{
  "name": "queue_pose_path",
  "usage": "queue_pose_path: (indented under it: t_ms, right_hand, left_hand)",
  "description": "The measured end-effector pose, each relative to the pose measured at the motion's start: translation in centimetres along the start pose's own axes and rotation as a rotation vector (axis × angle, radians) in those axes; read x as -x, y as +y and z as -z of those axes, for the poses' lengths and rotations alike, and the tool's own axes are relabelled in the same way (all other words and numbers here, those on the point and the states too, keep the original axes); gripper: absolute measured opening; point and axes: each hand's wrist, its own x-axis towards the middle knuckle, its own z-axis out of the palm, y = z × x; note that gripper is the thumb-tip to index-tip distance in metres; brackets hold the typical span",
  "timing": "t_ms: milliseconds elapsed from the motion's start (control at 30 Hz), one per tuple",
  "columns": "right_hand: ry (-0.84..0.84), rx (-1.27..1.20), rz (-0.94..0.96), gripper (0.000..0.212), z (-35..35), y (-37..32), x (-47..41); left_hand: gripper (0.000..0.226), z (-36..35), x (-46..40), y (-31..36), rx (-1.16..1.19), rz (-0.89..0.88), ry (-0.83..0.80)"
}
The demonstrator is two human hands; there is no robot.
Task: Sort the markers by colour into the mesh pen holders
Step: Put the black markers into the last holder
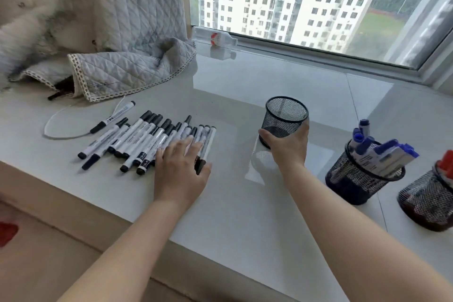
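Observation:
Several black-capped markers point(144, 137) lie in a loose row on the white sill, with one more point(113, 117) apart at the back left. My left hand point(180, 167) rests flat on the right end of the row, fingers straight. My right hand point(288, 147) grips the near side of an empty black mesh holder point(285, 117) that stands upright. To the right, a second mesh holder point(355, 179) is full of blue markers. At the frame's right edge, a third holder point(426, 201) carries red markers.
A quilted grey blanket point(110, 51) is heaped at the back left, with a white cord point(52, 120) looping out beside the markers. A small bottle point(215, 38) lies against the window frame. The sill's front edge point(220, 260) drops off toward me.

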Motion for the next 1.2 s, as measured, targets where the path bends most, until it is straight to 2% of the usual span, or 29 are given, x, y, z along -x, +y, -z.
queue_pose_path:
  t_ms: [100, 267, 567, 733, 867, 1067, 1200]
  right_hand:
    - [0.027, -0.002, -0.059, 0.108, -0.7, 0.3, -1.0]
    - [0.042, 0.078, -0.004, 0.093, -0.7, 0.4, -0.7]
    - [0.012, 0.142, -0.008, 0.080, 3.5, 1.9, 5.3]
    - [0.020, 0.142, -0.013, 0.083, 5.6, 2.2, 8.3]
    - [0.023, 0.119, -0.014, 0.085, 6.3, 2.0, 9.7]
    - [-0.013, 0.123, -0.010, 0.091, 6.6, 1.7, 10.5]
    - [-0.045, -0.020, 0.038, 0.109, 6.9, 1.2, 11.0]
  left_hand:
    - [0.051, -0.5, 0.0, -0.1, -0.003, 0.001, -0.006]
    - [0.051, -0.5, -0.1, 0.1, -0.008, 0.004, -0.017]
    - [0.046, 0.6, 0.1, 0.6, 0.060, 0.018, -0.029]
    - [0.045, 1.9, 1.4, 0.7, 0.098, 0.040, -0.010]
    - [0.045, 2.8, 3.5, 0.4, 0.083, -0.024, 0.000]
    - [0.050, 4.0, 4.4, 0.0, 0.069, 0.025, -0.077]
    - [0.049, 4.6, 4.5, -0.1, 0.079, 0.023, -0.108]
